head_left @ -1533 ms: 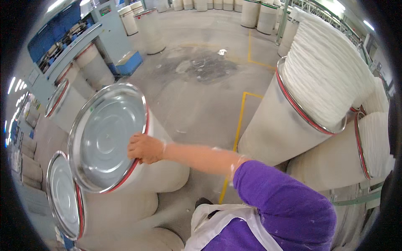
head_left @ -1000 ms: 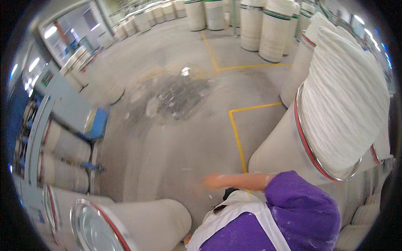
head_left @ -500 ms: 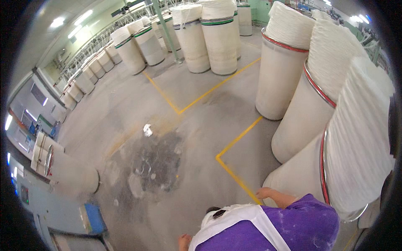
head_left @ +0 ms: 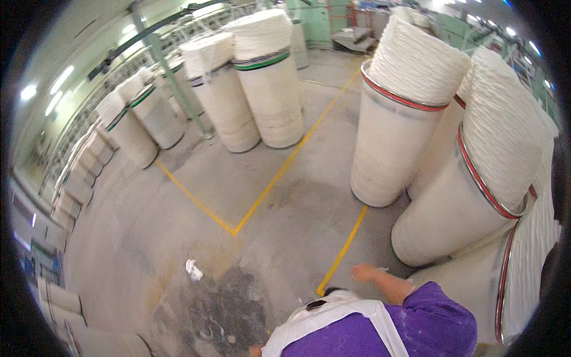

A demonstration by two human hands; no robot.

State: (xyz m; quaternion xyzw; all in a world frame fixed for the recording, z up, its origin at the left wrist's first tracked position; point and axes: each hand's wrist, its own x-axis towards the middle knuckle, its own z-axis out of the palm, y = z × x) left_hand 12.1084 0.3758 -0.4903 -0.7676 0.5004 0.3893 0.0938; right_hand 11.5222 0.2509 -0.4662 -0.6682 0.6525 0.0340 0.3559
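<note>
My right hand (head_left: 364, 272) hangs in front of my purple sleeve, over the grey floor near a yellow line. No object shows in it, but its fingers are small and blurred. Of my left hand (head_left: 256, 351) only a sliver appears at the lower edge, beside my white apron (head_left: 324, 321); its fingers are hidden. Nearest to my right arm are tall white cans heaped with coiled white fibre: a tilted-looking can (head_left: 452, 208) with a red-and-metal rim, and another can (head_left: 470, 285) beside my sleeve. Both hands appear apart from the cans.
A red-rimmed can (head_left: 386, 137) stands farther ahead on the right. Green- and dark-banded cans (head_left: 270, 95) stand ahead by a green post (head_left: 172, 77). Yellow lines (head_left: 237, 231) mark the floor. White scrap (head_left: 193, 269) lies near a dark stained patch (head_left: 226, 309).
My view has turned right and tilted up; the far cans and floor lines now sit lower and farther left. The grey cabinet at lower left has left view. Less of my left hand shows.
</note>
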